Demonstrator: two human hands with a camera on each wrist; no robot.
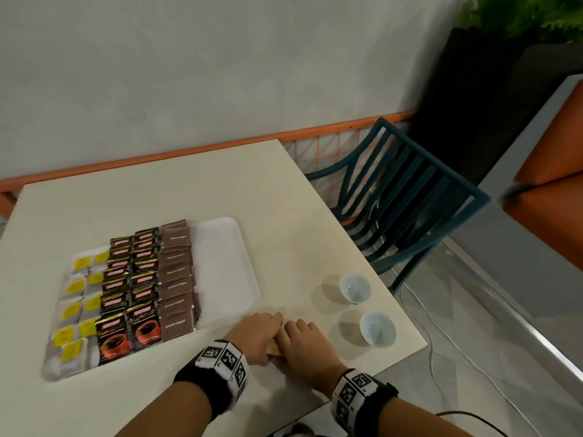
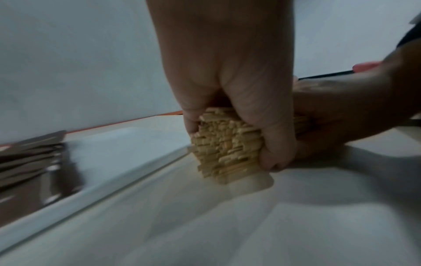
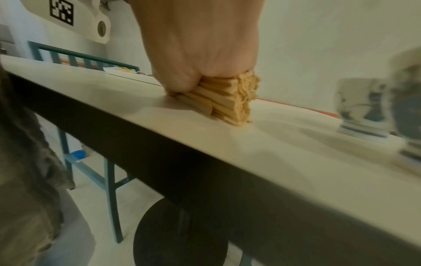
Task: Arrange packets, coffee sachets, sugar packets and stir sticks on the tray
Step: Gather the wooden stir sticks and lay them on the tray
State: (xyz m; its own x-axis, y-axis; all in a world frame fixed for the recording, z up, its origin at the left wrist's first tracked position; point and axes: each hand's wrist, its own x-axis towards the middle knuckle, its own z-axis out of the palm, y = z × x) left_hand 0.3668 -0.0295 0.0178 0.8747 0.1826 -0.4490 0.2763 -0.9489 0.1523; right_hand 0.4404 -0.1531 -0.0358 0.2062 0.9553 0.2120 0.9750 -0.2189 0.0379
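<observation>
A thick bundle of wooden stir sticks (image 1: 273, 351) lies on the table just right of the white tray (image 1: 220, 272), gripped from both sides. My left hand (image 1: 257, 334) curls round one end (image 2: 224, 144) and my right hand (image 1: 304, 342) round the other (image 3: 230, 97). The bundle rests on the tabletop. On the tray lie rows of yellow-tagged tea packets (image 1: 75, 307), black and red coffee sachets (image 1: 129, 288) and brown sugar packets (image 1: 176, 279). The tray's right strip is bare.
Two small white cups (image 1: 355, 287) (image 1: 377, 328) stand on the table to the right of my hands. The table's near edge (image 1: 394, 362) runs just behind my right wrist. A teal chair (image 1: 403, 197) stands beyond the table's right side.
</observation>
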